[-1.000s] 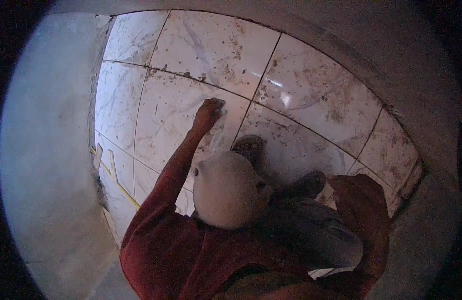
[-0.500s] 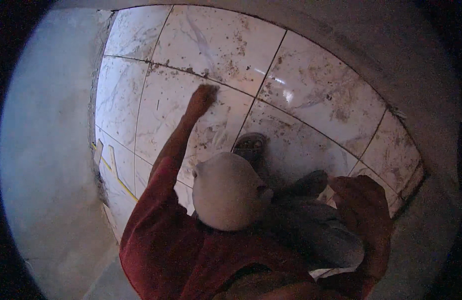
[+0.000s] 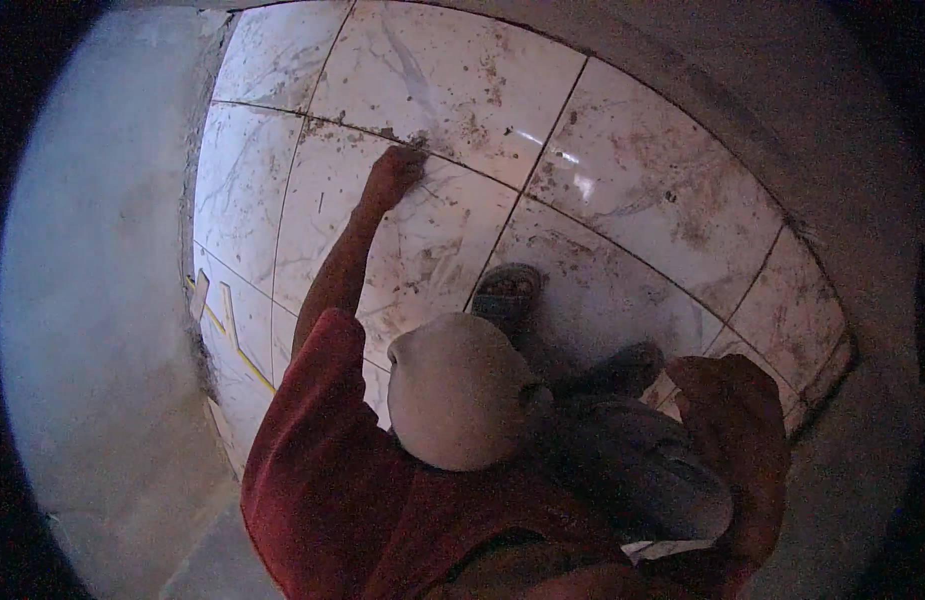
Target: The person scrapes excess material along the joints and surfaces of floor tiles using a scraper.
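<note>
My left hand (image 3: 397, 175) reaches across the dirty white marble-patterned tiles (image 3: 642, 150) to just below a dark joint, fingers closed over something small and indistinct. My dim right hand (image 3: 719, 392) hangs curled at the right, beside my sandalled right foot (image 3: 627, 368); what it holds, if anything, is hidden. Between my arms are a rounded light-grey bent knee (image 3: 460, 395) and, above it, my other sandalled foot (image 3: 507, 295).
A grey concrete surface (image 3: 92, 260) borders the tiles at the left, and another (image 3: 812, 110) curves round the upper right. A long thin yellow strip (image 3: 244, 355) and narrow beige pieces (image 3: 225, 305) lie along the left edge.
My left hand has moved forward and slightly left, up to the joint between tiles. My right hand stays about where it was. The view has shifted slightly.
</note>
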`<state>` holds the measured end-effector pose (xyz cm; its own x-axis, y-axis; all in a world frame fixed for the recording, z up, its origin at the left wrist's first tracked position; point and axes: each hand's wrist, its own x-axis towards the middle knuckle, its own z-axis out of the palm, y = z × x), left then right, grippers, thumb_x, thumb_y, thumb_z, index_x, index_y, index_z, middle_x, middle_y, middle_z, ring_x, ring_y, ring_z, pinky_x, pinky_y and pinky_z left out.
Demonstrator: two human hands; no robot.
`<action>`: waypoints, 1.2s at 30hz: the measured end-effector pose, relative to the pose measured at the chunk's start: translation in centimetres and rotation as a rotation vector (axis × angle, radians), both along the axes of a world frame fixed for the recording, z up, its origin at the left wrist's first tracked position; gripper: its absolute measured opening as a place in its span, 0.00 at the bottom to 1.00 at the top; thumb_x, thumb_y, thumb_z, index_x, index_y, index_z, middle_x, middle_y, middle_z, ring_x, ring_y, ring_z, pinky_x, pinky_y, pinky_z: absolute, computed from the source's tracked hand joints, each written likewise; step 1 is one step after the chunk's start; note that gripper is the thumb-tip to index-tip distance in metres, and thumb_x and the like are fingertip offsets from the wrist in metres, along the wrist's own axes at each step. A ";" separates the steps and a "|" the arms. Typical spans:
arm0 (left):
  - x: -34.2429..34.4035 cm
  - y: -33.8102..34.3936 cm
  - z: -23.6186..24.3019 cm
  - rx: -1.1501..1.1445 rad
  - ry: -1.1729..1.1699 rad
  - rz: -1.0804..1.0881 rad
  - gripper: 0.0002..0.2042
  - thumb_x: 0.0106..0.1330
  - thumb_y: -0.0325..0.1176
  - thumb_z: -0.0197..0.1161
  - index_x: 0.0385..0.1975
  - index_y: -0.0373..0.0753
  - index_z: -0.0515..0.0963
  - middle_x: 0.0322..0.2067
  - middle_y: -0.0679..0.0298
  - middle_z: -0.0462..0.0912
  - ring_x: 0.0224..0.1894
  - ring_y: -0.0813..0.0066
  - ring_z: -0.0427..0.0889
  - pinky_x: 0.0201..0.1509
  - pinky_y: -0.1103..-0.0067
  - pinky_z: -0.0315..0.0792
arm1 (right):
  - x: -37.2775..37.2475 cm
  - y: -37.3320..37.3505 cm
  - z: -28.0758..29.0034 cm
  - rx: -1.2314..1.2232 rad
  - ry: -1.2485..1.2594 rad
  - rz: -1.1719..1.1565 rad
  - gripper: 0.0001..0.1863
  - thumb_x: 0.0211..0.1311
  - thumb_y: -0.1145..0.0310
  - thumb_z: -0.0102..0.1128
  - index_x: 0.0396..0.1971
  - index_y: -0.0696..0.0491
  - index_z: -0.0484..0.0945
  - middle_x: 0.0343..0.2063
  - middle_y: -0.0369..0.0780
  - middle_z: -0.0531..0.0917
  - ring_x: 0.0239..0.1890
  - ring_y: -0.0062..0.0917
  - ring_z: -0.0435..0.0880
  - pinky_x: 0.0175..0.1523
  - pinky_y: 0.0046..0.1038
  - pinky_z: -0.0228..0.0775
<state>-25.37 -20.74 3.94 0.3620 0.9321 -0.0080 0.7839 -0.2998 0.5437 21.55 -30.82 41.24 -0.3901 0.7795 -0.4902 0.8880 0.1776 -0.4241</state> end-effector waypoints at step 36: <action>-6.9 2.7 0.4 -0.092 0.125 -0.024 0.16 0.53 0.37 0.59 0.42 0.44 0.77 0.42 0.56 0.77 0.45 0.61 0.74 0.51 0.69 0.67 | 0.3 0.0 -0.9 0.066 0.158 -0.001 0.19 0.48 0.78 0.57 0.42 0.48 0.75 0.36 0.40 0.79 0.39 0.37 0.76 0.46 0.33 0.67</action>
<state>-32.31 -18.02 4.30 0.3755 0.9164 -0.1388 0.8400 -0.2732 0.4687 21.81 -30.82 40.34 -0.4574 0.8085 -0.3703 0.8114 0.2091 -0.5458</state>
